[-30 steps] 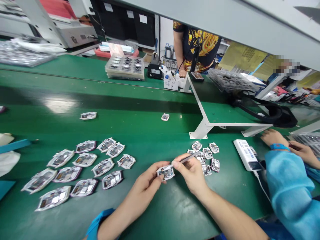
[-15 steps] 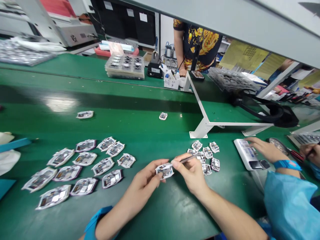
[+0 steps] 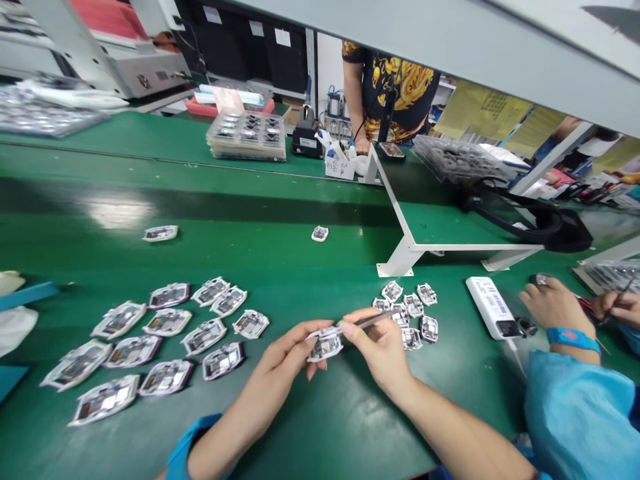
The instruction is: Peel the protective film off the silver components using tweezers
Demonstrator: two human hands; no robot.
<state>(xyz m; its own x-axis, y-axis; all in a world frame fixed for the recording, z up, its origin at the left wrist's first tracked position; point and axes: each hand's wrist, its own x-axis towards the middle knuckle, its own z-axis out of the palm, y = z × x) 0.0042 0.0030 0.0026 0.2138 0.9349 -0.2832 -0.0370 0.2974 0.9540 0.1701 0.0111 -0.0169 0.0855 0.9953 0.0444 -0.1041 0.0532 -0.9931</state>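
Observation:
My left hand [image 3: 287, 360] is closed around the edge of a small white device housing [image 3: 326, 347], with its open side and circuit board facing up. In my right hand [image 3: 383, 343] is a slim grey metal tool that looks like tweezers [image 3: 376, 319], pinched between thumb and fingers. The right fingertips meet the housing's upper right edge; the tool's working tip is hidden there. Just beyond my right hand lies a cluster of similar small housings [image 3: 413, 305]. To the left of my left hand, several more housings [image 3: 167, 377] lie open side up on the green table [image 3: 320, 427].
At right, a co-worker's hand [image 3: 560, 310] is near a white power bank [image 3: 493, 307] with a cable. A white-legged shelf [image 3: 410, 250] stands behind, bearing a black headband-like item [image 3: 545, 227]. Stacked clear trays [image 3: 247, 137] sit at the back; another person [image 3: 395, 93] stands beyond.
My hands still hold the housing and tool; the left fingers have shifted on the housing, whose tilt differs slightly. The co-worker's hand has moved right, off the power bank. The whole view has shifted slightly.

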